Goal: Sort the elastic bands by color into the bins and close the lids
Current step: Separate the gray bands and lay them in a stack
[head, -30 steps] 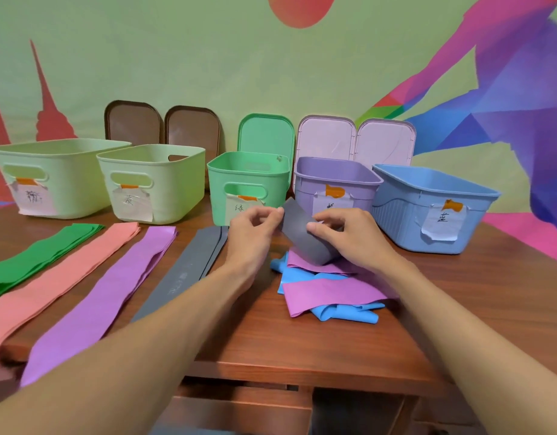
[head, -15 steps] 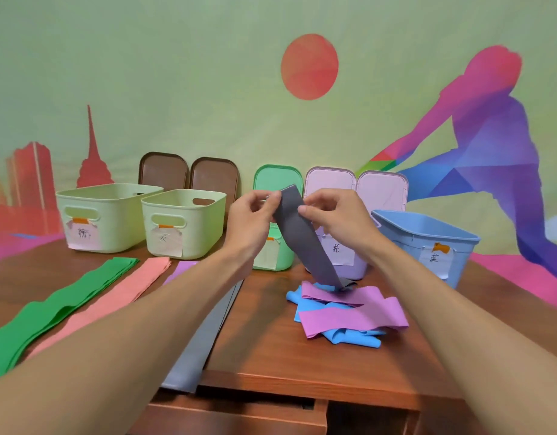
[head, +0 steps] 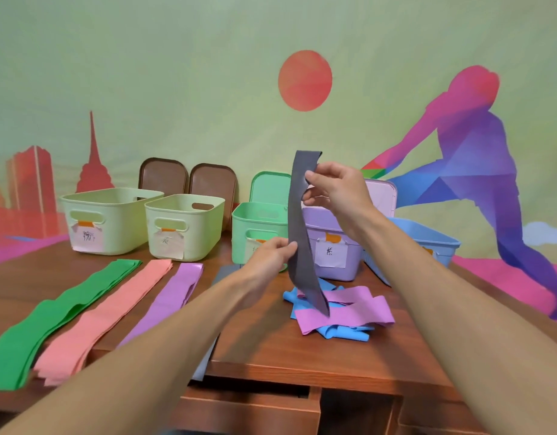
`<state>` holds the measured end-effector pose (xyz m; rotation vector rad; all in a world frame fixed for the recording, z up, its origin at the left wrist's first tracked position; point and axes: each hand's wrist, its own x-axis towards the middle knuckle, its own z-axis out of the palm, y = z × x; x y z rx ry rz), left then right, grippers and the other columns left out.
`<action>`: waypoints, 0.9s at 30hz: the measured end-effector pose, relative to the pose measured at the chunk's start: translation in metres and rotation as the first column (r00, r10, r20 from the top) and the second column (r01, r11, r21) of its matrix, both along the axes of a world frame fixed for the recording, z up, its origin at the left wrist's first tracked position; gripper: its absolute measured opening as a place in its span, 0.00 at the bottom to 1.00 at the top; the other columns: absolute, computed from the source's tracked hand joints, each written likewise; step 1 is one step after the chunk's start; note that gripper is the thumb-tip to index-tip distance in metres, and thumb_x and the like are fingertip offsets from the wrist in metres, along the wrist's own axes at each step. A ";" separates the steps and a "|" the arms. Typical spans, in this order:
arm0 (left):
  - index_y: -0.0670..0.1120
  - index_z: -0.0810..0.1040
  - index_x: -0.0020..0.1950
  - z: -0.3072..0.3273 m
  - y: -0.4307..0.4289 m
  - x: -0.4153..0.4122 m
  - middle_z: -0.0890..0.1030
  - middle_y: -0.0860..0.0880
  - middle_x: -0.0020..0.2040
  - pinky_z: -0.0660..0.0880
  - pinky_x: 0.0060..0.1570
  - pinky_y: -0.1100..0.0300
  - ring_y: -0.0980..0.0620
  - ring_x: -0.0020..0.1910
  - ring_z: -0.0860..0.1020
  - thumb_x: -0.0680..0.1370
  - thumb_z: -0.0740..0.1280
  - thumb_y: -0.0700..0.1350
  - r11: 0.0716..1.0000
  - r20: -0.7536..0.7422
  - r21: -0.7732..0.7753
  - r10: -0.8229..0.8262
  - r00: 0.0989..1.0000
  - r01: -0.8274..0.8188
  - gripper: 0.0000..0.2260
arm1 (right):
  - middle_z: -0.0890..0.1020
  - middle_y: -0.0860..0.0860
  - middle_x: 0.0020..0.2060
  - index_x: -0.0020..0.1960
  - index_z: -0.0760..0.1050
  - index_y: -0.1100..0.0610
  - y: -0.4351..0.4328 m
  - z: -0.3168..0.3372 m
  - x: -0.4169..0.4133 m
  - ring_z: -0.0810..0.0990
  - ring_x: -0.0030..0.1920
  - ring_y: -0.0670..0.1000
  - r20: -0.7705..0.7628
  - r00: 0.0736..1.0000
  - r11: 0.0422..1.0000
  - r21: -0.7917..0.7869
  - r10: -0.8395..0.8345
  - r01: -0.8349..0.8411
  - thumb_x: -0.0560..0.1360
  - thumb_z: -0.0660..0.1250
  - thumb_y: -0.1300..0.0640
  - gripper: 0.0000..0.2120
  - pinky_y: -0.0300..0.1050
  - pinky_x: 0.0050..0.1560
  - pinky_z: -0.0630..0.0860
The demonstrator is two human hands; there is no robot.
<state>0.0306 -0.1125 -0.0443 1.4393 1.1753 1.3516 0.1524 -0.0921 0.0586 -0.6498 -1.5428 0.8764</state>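
Note:
A grey elastic band [head: 299, 233] hangs upright above the table. My right hand [head: 332, 191] pinches it near its top and my left hand [head: 272, 254] pinches its left edge lower down. Its lower end hangs over a loose pile of purple bands [head: 349, 315] and blue bands [head: 343, 332]. Flat stacks lie at the left: green bands [head: 54, 318], pink bands [head: 114, 309], purple bands [head: 173, 293] and grey bands [head: 222, 273], the last mostly hidden by my left arm. Open bins stand in a row behind: two pale yellow-green bins [head: 114, 215] [head: 189, 215], a green bin [head: 258, 222], a purple bin [head: 349, 265] and a blue bin [head: 427, 237].
Lids lean against the wall behind the bins: two brown lids [head: 164, 175] [head: 214, 180], a green lid [head: 269, 186] and a pale purple lid [head: 382, 196]. The wooden table's front edge [head: 302, 381] runs below my arms, with a drawer under it.
My right hand has lifted the grey band's top end higher, pulling it up off the pile. My left hand has slid down along the band. The camera view has tilted upward.

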 end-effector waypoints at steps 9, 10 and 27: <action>0.48 0.75 0.43 0.009 -0.032 -0.047 0.82 0.50 0.40 0.71 0.35 0.64 0.57 0.35 0.77 0.80 0.63 0.48 0.984 -0.151 0.090 0.163 0.975 -0.151 0.07 | 0.79 0.54 0.34 0.47 0.77 0.61 0.011 -0.008 -0.004 0.76 0.30 0.48 0.043 0.976 0.976 -0.036 -0.213 0.215 0.72 0.66 0.69 0.06 0.38 0.32 0.76; 0.47 0.76 0.45 0.009 -0.035 -0.054 0.82 0.50 0.40 0.71 0.37 0.63 0.56 0.36 0.78 0.80 0.63 0.48 0.983 -0.167 0.088 0.175 0.970 -0.162 0.07 | 0.79 0.53 0.33 0.45 0.77 0.60 0.014 -0.011 -0.007 0.76 0.30 0.49 0.056 0.971 0.971 -0.052 -0.232 0.235 0.71 0.67 0.69 0.06 0.39 0.33 0.76; 0.40 0.81 0.52 -0.015 -0.066 -0.136 0.85 0.43 0.44 0.80 0.37 0.61 0.49 0.37 0.82 0.79 0.65 0.42 0.932 -0.038 -0.358 0.032 0.999 -0.044 0.08 | 0.80 0.54 0.32 0.36 0.76 0.57 0.068 -0.099 -0.093 0.79 0.27 0.49 0.290 0.935 0.946 -0.190 -0.202 0.263 0.69 0.74 0.67 0.10 0.45 0.42 0.82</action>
